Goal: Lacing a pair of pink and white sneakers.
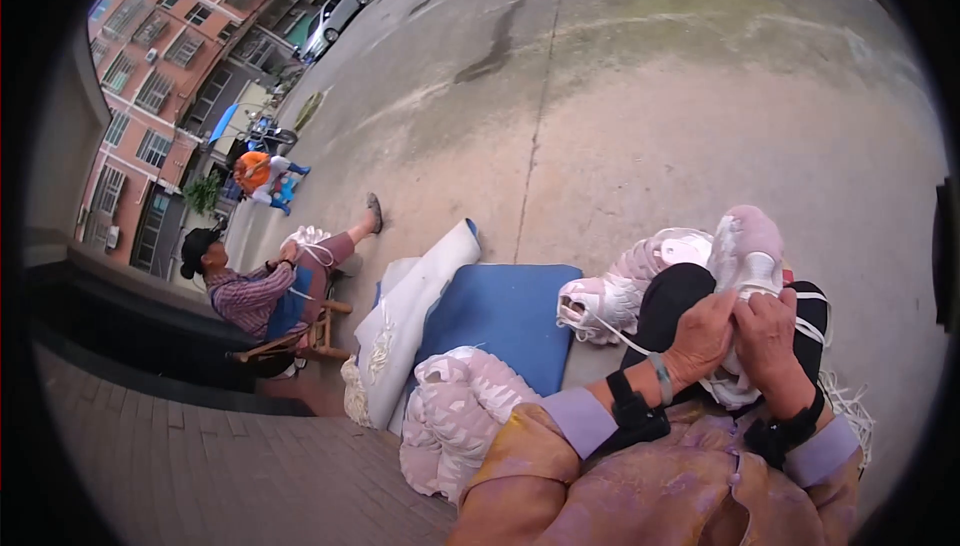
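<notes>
A pale pink and white sneaker [752, 246] rests between my knees, its toe pointing away from me. My left hand [700, 334] and my right hand [766, 331] meet over its lace area, fingers bent and pinched together. White shoelace [812, 324] loops out beside my right hand across my dark trouser leg. The short piece between my fingertips is mostly hidden by the fingers. Another white strand [622, 334] runs near my left wrist. More pink sneakers [640, 281] are lined up just beyond my left knee.
Left of me lie a heap of pink sneakers [460, 411], a blue mat [500, 321] and a folded white sheet [425, 311]. Loose white laces [850, 416] lie at right. A seated person [255, 291] holds white laces; another person in orange [258, 174] sits farther off.
</notes>
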`<move>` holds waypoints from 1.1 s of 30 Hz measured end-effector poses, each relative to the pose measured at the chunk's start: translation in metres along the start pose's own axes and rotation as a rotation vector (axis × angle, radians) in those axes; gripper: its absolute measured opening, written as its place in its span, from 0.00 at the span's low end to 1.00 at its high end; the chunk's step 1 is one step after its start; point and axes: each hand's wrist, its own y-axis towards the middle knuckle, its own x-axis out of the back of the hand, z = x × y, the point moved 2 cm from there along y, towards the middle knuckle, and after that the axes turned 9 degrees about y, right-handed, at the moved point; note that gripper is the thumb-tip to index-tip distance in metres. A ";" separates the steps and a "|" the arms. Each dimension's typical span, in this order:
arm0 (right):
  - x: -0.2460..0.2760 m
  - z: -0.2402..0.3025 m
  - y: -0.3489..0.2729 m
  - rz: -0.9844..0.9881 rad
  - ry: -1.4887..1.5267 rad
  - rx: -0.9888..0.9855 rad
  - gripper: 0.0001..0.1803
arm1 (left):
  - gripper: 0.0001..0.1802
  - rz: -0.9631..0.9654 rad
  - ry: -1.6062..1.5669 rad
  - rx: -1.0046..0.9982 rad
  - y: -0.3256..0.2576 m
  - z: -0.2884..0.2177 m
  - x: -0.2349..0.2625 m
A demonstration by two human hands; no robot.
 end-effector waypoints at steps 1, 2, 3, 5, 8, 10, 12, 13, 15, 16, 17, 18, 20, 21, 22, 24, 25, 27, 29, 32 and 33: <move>0.002 0.002 -0.001 -0.017 -0.003 0.051 0.03 | 0.22 -0.015 0.021 -0.001 -0.002 0.001 -0.005; 0.010 -0.001 -0.006 -0.020 -0.029 0.097 0.04 | 0.26 0.026 0.004 0.062 -0.002 -0.002 -0.015; 0.018 -0.002 -0.011 -0.026 -0.054 0.094 0.06 | 0.28 0.089 -0.018 0.156 -0.002 -0.002 -0.025; 0.049 0.003 -0.025 -0.047 -0.025 0.054 0.09 | 0.28 0.063 0.017 0.165 0.000 0.002 -0.021; 0.082 -0.021 -0.071 -0.075 0.039 -0.126 0.09 | 0.24 0.026 0.064 0.141 -0.001 0.006 -0.003; 0.095 -0.071 -0.133 -0.103 -0.002 -0.338 0.07 | 0.19 0.077 0.047 0.164 0.004 0.006 0.019; 0.105 -0.140 -0.240 -0.144 -0.046 -0.772 0.07 | 0.22 0.118 -0.065 0.249 0.004 0.017 0.017; 0.115 -0.164 -0.293 -0.156 -0.134 -0.909 0.07 | 0.22 0.198 -0.105 0.317 0.009 0.015 0.018; 0.122 -0.168 -0.347 -0.162 -0.220 -1.056 0.07 | 0.22 0.287 -0.214 0.447 0.014 0.020 0.017; 0.120 -0.165 -0.354 -0.139 -0.168 -1.078 0.08 | 0.22 0.293 -0.301 0.507 0.015 0.024 0.012; 0.116 -0.163 -0.352 -0.124 -0.110 -1.099 0.08 | 0.20 0.322 -0.430 0.569 0.018 0.023 0.008; 0.106 -0.157 -0.338 -0.020 -0.080 -1.111 0.10 | 0.16 0.334 -0.553 0.629 0.023 0.018 0.008; 0.090 -0.143 -0.293 0.117 -0.025 -1.035 0.09 | 0.10 0.300 -0.682 0.675 0.029 0.022 0.004; 0.085 -0.132 -0.270 0.051 -0.032 -0.936 0.09 | 0.10 0.312 -0.677 0.675 0.030 0.020 0.004; 0.083 -0.123 -0.240 0.016 0.030 -0.843 0.10 | 0.09 0.307 -0.728 0.684 0.031 0.019 0.007; 0.082 -0.102 -0.190 -0.060 0.073 -0.690 0.08 | 0.08 0.315 -0.777 0.690 0.034 0.015 0.009; 0.082 -0.092 -0.168 -0.106 0.102 -0.608 0.09 | 0.06 0.272 -0.753 0.622 0.035 0.011 0.011; 0.082 -0.072 -0.128 -0.192 0.177 -0.430 0.10 | 0.04 0.238 -0.724 0.563 0.031 0.003 0.017; 0.074 -0.060 -0.103 -0.181 0.312 -0.310 0.10 | 0.06 0.337 -0.618 0.498 0.029 -0.002 0.020; 0.056 -0.050 -0.074 -0.157 0.409 -0.229 0.11 | 0.11 0.400 -0.600 0.397 0.027 -0.008 0.022; 0.052 -0.047 -0.067 -0.155 0.413 -0.230 0.11 | 0.16 0.347 -0.583 0.382 0.030 -0.012 0.020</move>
